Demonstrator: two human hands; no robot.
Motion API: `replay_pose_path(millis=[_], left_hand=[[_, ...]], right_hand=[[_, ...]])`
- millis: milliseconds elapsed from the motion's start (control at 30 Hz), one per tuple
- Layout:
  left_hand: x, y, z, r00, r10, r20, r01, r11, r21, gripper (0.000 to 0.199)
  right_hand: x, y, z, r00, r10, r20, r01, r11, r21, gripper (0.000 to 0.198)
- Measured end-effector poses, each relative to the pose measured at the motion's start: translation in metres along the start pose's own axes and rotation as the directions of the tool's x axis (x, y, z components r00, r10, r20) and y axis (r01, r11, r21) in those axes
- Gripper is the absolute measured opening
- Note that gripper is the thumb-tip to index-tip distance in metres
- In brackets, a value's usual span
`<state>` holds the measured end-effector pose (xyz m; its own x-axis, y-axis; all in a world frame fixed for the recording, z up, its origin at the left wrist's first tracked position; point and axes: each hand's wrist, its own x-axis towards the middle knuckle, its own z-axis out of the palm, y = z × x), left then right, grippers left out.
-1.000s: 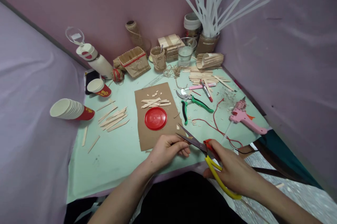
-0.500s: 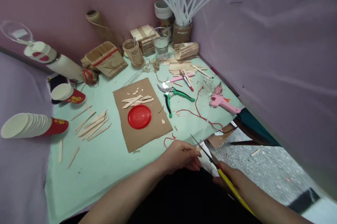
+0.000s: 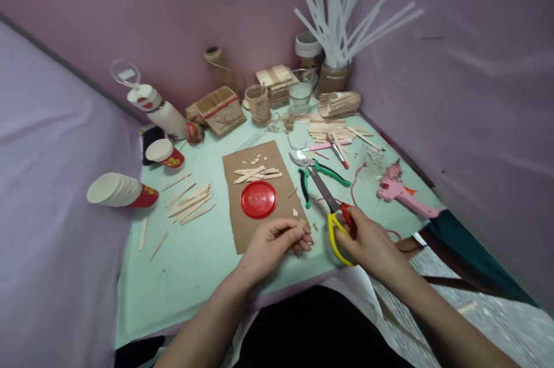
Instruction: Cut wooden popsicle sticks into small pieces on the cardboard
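Note:
My left hand [image 3: 274, 244] is closed in a pinch over the near edge of the cardboard sheet [image 3: 236, 221]. A short piece of wooden stick [image 3: 302, 223] shows at its fingertips. In my right hand [image 3: 367, 238] are scissors [image 3: 324, 190] with one yellow and one red handle; their blades look closed and point away over the table, close to green-handled pruning shears [image 3: 329, 173]. On the cardboard lie a red round lid [image 3: 258, 199], several cut wooden sticks [image 3: 255, 174] and small chips [image 3: 255, 159].
A pink glue gun [image 3: 402, 190] lies at the right. Loose sticks [image 3: 193, 203] and paper cups [image 3: 115, 190] are at the left. Along the back stand a white bottle [image 3: 162, 114], a glass of water [image 3: 300, 97] and a jar of white glue sticks [image 3: 335, 77].
Both hands have come from beyond the table's front edge to over the table. The scissors have moved away from the stick piece, and their blades have closed. The camera view has shifted left.

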<state>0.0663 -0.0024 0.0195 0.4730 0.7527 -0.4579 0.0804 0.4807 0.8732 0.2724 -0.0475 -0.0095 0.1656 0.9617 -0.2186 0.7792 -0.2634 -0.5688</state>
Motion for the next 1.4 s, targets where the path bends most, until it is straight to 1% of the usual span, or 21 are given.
replay_pose_path(millis=[33, 67, 133, 200, 300, 367, 467, 667, 800, 867, 1000, 1167, 1233, 1267, 1333, 1400], left_hand=[[0.0, 0.005, -0.011, 0.995, 0.073, -0.068, -0.068, 0.995, 0.075, 0.032], [0.001, 0.009, -0.023, 0.977, 0.159, -0.139, -0.137, 0.978, 0.159, 0.027], [0.004, 0.014, -0.047, 0.914, 0.329, -0.236, -0.237, 0.908, 0.347, 0.02], [0.01, 0.015, -0.067, 0.855, 0.425, -0.296, -0.268, 0.853, 0.448, 0.015], [0.024, 0.013, -0.089, 0.812, 0.458, -0.361, -0.261, 0.839, 0.478, 0.01], [0.034, 0.013, -0.099, 0.795, 0.471, -0.382, -0.257, 0.833, 0.491, 0.01], [0.05, 0.016, -0.11, 0.782, 0.495, -0.378, -0.254, 0.807, 0.533, 0.01], [0.077, 0.023, -0.122, 0.773, 0.526, -0.355, -0.224, 0.749, 0.623, 0.007], [0.089, 0.023, -0.12, 0.752, 0.579, -0.316, -0.209, 0.663, 0.719, 0.003], [0.092, 0.023, -0.118, 0.754, 0.583, -0.302, -0.198, 0.64, 0.742, 0.005], [0.095, 0.022, -0.117, 0.761, 0.575, -0.301, -0.189, 0.64, 0.745, 0.008], [0.096, 0.022, -0.118, 0.742, 0.597, -0.304, -0.208, 0.637, 0.743, 0.008], [0.093, 0.024, -0.118, 0.712, 0.63, -0.311, -0.233, 0.629, 0.742, 0.009], [0.091, 0.025, -0.119, 0.685, 0.655, -0.317, -0.254, 0.623, 0.74, 0.01], [0.084, 0.028, -0.123, 0.614, 0.716, -0.333, -0.3, 0.602, 0.74, 0.011], [0.072, 0.028, -0.131, 0.551, 0.759, -0.348, -0.307, 0.572, 0.761, 0.012]], right_hand=[[0.007, -0.004, 0.005, 1.0, 0.001, -0.017, -0.002, 0.999, -0.035, 0.014], [0.012, -0.008, 0.01, 1.0, 0.001, -0.031, -0.003, 0.998, -0.069, 0.017], [0.02, -0.01, 0.019, 0.999, -0.013, -0.052, 0.007, 0.993, -0.115, 0.024], [0.024, -0.008, 0.026, 0.996, -0.042, -0.078, 0.032, 0.991, -0.128, 0.032], [0.027, -0.001, 0.033, 0.99, -0.078, -0.114, 0.065, 0.991, -0.113, 0.043], [0.028, 0.003, 0.036, 0.987, -0.087, -0.133, 0.073, 0.992, -0.105, 0.047], [0.03, 0.005, 0.038, 0.985, -0.087, -0.146, 0.073, 0.993, -0.097, 0.048], [0.031, 0.006, 0.041, 0.985, -0.072, -0.158, 0.055, 0.992, -0.114, 0.049], [0.032, 0.01, 0.045, 0.979, -0.053, -0.195, 0.033, 0.994, -0.106, 0.053], [0.033, 0.013, 0.047, 0.98, -0.042, -0.195, 0.018, 0.993, -0.121, 0.056], [0.036, 0.015, 0.047, 0.989, -0.023, -0.149, -0.001, 0.988, -0.154, 0.059], [0.036, 0.012, 0.046, 0.99, -0.001, -0.142, -0.017, 0.992, -0.128, 0.061], [0.036, 0.014, 0.045, 0.993, -0.002, -0.121, -0.014, 0.991, -0.13, 0.06], [0.037, 0.015, 0.044, 0.996, 0.0, -0.095, -0.013, 0.991, -0.135, 0.059], [0.04, 0.018, 0.043, 0.999, 0.011, -0.03, -0.016, 0.988, -0.156, 0.06], [0.042, 0.023, 0.042, 0.999, 0.031, 0.021, -0.026, 0.984, -0.177, 0.06]])
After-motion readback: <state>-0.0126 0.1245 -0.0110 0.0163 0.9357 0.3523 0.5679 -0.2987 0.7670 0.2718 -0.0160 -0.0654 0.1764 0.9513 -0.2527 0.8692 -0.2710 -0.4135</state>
